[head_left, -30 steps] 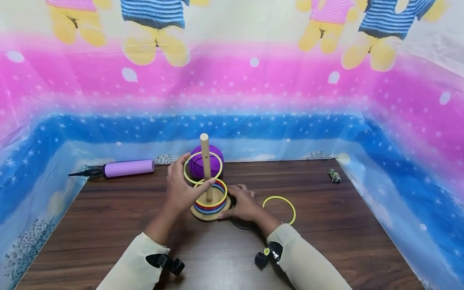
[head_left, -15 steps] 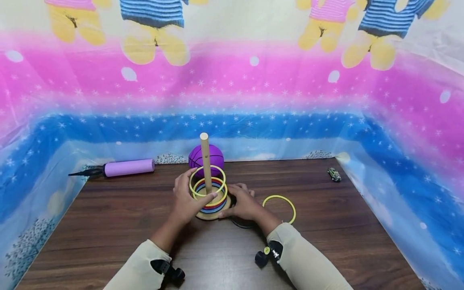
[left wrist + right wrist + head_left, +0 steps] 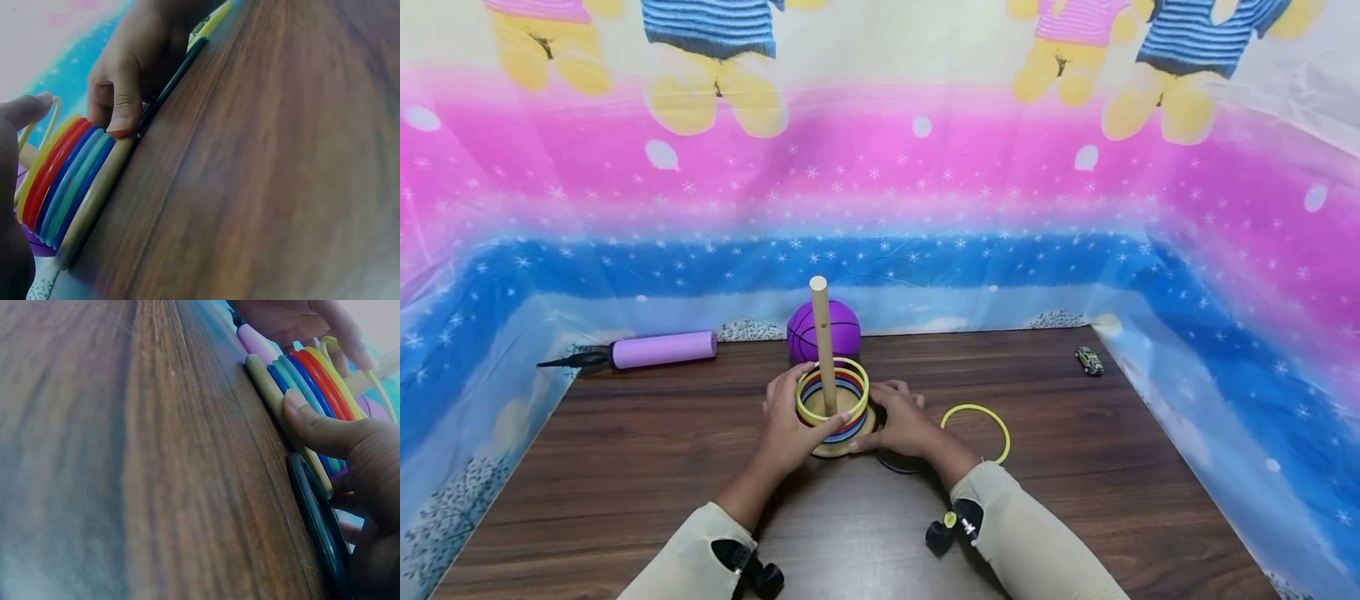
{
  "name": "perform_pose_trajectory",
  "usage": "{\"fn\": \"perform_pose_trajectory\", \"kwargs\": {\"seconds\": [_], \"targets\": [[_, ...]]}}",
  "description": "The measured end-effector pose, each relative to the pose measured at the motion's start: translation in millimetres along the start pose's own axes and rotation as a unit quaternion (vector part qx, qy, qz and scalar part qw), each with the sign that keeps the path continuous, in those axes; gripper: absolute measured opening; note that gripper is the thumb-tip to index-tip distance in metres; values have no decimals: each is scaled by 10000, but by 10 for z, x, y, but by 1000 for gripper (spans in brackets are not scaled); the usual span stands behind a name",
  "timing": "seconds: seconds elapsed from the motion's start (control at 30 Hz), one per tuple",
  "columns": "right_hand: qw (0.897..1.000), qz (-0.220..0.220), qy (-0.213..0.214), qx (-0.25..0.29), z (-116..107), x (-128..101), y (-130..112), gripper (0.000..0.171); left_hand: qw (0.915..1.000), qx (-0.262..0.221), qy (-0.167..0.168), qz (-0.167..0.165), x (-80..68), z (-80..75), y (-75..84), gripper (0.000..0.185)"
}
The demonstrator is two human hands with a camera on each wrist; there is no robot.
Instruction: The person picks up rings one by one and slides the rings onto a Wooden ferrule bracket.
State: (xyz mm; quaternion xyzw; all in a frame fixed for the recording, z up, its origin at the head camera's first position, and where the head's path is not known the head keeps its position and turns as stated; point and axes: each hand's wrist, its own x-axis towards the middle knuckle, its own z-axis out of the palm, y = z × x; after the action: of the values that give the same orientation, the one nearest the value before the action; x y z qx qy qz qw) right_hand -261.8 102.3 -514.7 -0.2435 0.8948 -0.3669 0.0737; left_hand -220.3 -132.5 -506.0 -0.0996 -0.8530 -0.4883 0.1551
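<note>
A wooden ring toss stand has an upright peg [image 3: 822, 333] and a round base [image 3: 831, 452]. Red, blue, light-blue and yellow rings are stacked around the peg, as the stack [image 3: 65, 181] shows in the left wrist view. My left hand [image 3: 786, 427] pinches a yellow ring [image 3: 868, 390] between thumb and fingers. That ring encircles the peg, just above the stack and slightly tilted. My right hand [image 3: 906, 422] grips the base's right side, thumb [image 3: 303, 415] in front and fingers behind. Beneath that hand, a black ring [image 3: 898, 465] lies against the base, partly hidden.
Another yellow ring [image 3: 1008, 433] lies on the table [image 3: 1075, 500], right of my right hand. Behind the stand sits a purple ball [image 3: 801, 329]. A purple hand pump [image 3: 662, 350] lies at the back left, and a toy car [image 3: 1089, 361] stands at the back right.
My left hand has come down along the peg, bringing the yellow ring from partway up to just over the stack. My right hand has stayed on the base.
</note>
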Motion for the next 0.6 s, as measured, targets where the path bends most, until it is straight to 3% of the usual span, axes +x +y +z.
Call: {"fn": "perform_pose_trajectory", "kwargs": {"seconds": [0.6], "targets": [[9999,64,38,-95,30,23,31,94,9997,218,-104,101,-18,35,-56,88]]}}
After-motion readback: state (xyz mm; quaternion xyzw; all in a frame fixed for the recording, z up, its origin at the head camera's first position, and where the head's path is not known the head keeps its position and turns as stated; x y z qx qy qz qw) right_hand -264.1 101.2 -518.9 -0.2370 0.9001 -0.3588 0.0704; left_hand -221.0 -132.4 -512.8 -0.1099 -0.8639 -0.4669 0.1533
